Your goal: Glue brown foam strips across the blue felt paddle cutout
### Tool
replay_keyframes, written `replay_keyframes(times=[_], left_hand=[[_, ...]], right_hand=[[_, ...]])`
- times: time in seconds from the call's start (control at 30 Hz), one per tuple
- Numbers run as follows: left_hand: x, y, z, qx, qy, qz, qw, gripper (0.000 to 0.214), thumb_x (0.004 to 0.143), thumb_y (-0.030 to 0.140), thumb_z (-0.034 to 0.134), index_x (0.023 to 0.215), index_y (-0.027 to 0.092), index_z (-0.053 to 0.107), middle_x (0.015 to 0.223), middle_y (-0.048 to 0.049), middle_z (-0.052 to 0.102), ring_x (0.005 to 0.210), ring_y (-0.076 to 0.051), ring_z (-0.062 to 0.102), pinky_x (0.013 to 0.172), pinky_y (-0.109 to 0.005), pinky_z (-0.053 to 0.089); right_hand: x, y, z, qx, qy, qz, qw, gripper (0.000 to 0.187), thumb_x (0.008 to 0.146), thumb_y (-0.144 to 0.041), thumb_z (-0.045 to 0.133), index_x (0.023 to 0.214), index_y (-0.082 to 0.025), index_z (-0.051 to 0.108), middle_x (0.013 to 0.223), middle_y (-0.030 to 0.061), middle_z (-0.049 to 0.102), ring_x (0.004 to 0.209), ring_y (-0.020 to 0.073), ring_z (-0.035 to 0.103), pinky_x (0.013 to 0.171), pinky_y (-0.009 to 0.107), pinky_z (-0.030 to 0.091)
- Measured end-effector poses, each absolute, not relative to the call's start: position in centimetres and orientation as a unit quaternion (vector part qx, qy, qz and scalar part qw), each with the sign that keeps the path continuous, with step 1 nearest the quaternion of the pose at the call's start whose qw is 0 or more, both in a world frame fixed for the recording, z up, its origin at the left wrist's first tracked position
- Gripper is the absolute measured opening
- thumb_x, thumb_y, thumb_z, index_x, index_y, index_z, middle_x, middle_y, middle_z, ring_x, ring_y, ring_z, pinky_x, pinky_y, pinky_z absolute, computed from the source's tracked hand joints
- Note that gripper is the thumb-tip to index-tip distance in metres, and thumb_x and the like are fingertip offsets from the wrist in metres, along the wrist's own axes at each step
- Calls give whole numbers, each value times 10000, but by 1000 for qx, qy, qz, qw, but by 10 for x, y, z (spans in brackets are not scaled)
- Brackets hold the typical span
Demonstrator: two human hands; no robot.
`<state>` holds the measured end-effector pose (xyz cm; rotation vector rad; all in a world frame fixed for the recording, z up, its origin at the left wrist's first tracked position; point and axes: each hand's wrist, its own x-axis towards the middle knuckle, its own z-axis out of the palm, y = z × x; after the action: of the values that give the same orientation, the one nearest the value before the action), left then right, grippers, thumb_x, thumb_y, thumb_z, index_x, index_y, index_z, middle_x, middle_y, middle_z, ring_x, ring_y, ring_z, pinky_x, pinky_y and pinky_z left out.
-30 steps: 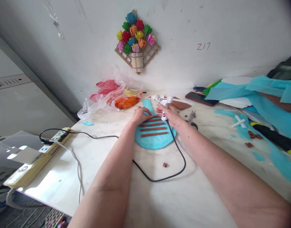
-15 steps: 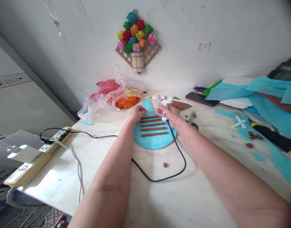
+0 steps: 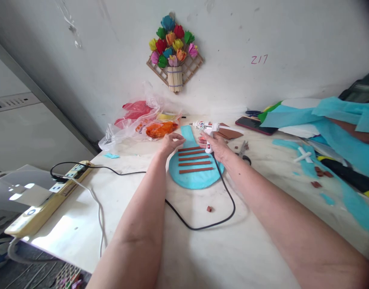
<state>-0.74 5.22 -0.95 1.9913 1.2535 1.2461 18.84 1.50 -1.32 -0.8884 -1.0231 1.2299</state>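
Observation:
A white glue gun (image 3: 208, 138) is held by its handle in my right hand (image 3: 218, 147), its nozzle pointing left above the narrow neck of a blue, round-bodied cutout (image 3: 194, 180). Several brown strips (image 3: 195, 171) lie across the cutout in roughly parallel rows. My left hand (image 3: 171, 143) is at the left side of the neck, thumb and fingertips pinched together; what they hold, if anything, is too small to make out. The glue gun's black cord (image 3: 199, 229) loops across the table below the cutout and passes under my left forearm.
A yellowish power strip (image 3: 48, 200) lies along the table's left edge. Plastic bags (image 3: 142, 116) sit at the back left. To the right are scissors (image 3: 243, 152), a phone (image 3: 256, 125), blue paper (image 3: 331, 116), a black-yellow tool (image 3: 349, 176) and brown scraps (image 3: 317, 184).
My left hand has shifted slightly left, away from the cutout's neck, still pinched. The right hand and glue gun have stayed nearly still.

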Motion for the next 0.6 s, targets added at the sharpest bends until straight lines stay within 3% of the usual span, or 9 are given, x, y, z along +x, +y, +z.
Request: replay_keyframes(times=[0.3, 0.6], left_hand=[[13, 43, -7, 838, 405, 329, 160, 134, 601, 277, 699, 716, 208, 683, 898, -33, 631, 986, -193, 528, 958, -342, 312], [21, 44, -6, 836, 432, 311, 132, 134, 586, 271, 713, 691, 199, 669, 909, -36, 608, 954, -178, 535, 949, -338, 314]], right_hand=[[188, 14, -12, -385, -432, 545, 606, 319, 614, -397, 704, 825, -185, 595, 731, 5, 624, 696, 125, 609, 627, 247, 525], [186, 13, -9, -396, -440, 537, 601, 309, 616, -398, 702, 820, -187, 605, 735, 17, 637, 721, 153, 623, 631, 269, 525]])
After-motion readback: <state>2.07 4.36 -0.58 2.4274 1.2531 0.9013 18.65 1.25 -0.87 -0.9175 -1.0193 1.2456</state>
